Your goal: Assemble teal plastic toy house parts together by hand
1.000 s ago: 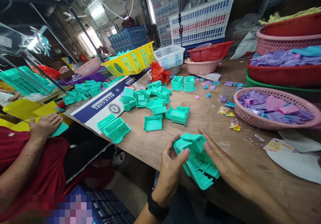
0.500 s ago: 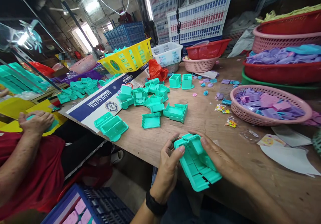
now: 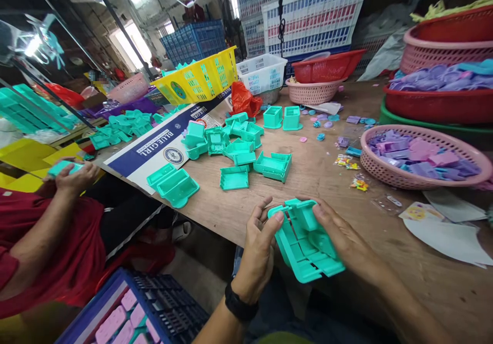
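Note:
Both my hands grip one teal plastic toy piece (image 3: 304,244) at the near edge of the wooden table (image 3: 323,179). My left hand (image 3: 259,246) clasps its left end with the thumb pressed on top. My right hand (image 3: 339,233) wraps its right side, with fingers laid over a small raised block at the top. The piece shows a ribbed, compartmented face turned toward me. Several more teal pieces (image 3: 234,149) lie scattered on the table beyond it.
A pink basket (image 3: 423,161) of purple and pink parts sits at right, with red baskets (image 3: 442,102) behind. A yellow crate (image 3: 200,82) and white basket (image 3: 262,72) stand at the back. A co-worker in red (image 3: 50,231) at left holds a teal part. A blue crate (image 3: 131,313) lies below.
The teal piece has been tilted and raised slightly in my hands, with its ribbed face more open to view. The co-worker's hand lifted a teal part off the yellow surface.

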The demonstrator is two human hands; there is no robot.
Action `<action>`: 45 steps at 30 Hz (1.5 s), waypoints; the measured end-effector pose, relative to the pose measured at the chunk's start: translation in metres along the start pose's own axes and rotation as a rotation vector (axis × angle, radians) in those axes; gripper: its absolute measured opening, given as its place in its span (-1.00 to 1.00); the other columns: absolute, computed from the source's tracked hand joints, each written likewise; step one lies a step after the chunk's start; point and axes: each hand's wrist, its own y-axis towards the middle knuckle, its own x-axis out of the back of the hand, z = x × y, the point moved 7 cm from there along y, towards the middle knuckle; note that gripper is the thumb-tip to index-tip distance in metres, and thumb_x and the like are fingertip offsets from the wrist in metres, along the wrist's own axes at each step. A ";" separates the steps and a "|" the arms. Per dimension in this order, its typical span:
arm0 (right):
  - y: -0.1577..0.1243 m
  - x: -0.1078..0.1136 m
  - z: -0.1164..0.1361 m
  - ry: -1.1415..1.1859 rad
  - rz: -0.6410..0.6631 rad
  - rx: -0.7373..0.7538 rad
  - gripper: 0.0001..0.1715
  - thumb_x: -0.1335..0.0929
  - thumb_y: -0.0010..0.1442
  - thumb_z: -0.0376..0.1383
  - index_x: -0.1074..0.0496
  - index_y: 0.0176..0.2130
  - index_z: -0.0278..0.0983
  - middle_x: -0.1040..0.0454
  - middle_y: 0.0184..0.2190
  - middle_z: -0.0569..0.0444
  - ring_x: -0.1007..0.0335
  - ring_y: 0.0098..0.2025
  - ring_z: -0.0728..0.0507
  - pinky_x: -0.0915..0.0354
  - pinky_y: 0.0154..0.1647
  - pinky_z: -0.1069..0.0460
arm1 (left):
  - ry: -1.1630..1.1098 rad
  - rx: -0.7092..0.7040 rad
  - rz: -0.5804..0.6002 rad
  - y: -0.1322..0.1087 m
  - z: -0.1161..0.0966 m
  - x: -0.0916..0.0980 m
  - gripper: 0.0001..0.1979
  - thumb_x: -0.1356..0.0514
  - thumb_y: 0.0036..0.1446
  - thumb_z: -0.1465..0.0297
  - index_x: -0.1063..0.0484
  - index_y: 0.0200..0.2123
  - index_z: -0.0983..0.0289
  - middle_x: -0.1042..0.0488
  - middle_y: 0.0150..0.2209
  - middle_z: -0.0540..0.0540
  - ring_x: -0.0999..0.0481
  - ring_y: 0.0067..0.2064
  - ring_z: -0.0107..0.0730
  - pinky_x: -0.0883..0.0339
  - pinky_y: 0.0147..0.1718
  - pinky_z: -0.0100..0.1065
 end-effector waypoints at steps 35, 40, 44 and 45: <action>-0.002 0.009 -0.002 -0.067 -0.006 0.026 -0.21 -0.19 0.33 0.33 -0.48 0.19 -0.10 -0.51 0.27 0.03 -0.37 0.34 -0.32 -0.23 0.43 -0.22 | 0.073 -0.025 0.040 0.002 -0.010 -0.012 -0.08 -0.61 -0.19 0.16 -0.33 0.18 0.30 -0.65 -0.06 0.21 -0.65 0.00 -0.04 -0.48 0.02 -0.16; -0.007 0.012 0.000 -0.051 -0.003 -0.012 -0.07 -0.18 0.26 0.43 -0.47 0.21 -0.12 -0.48 0.30 0.01 -0.31 0.38 -0.32 -0.21 0.44 -0.18 | 0.084 -0.021 0.075 0.002 -0.015 -0.013 -0.11 -0.61 -0.16 0.17 -0.34 0.19 0.27 -0.63 -0.04 0.20 -0.65 0.01 -0.02 -0.50 0.00 -0.16; -0.010 0.010 0.003 -0.028 -0.005 -0.009 -0.08 -0.18 0.27 0.43 -0.46 0.22 -0.11 -0.49 0.29 0.02 -0.31 0.37 -0.32 -0.29 0.37 -0.13 | 0.089 -0.049 0.122 0.003 -0.015 -0.014 -0.16 -0.59 -0.11 0.22 -0.33 0.19 0.25 -0.62 0.02 0.20 -0.63 0.06 -0.08 -0.48 0.02 -0.24; -0.011 0.010 0.004 -0.024 -0.005 -0.001 -0.11 -0.18 0.29 0.40 -0.46 0.23 -0.09 -0.49 0.29 0.03 -0.31 0.37 -0.31 -0.30 0.36 -0.13 | 0.100 -0.051 0.128 0.002 -0.015 -0.014 -0.17 -0.59 -0.09 0.23 -0.33 0.20 0.25 -0.62 0.01 0.19 -0.63 0.05 -0.11 -0.48 0.00 -0.27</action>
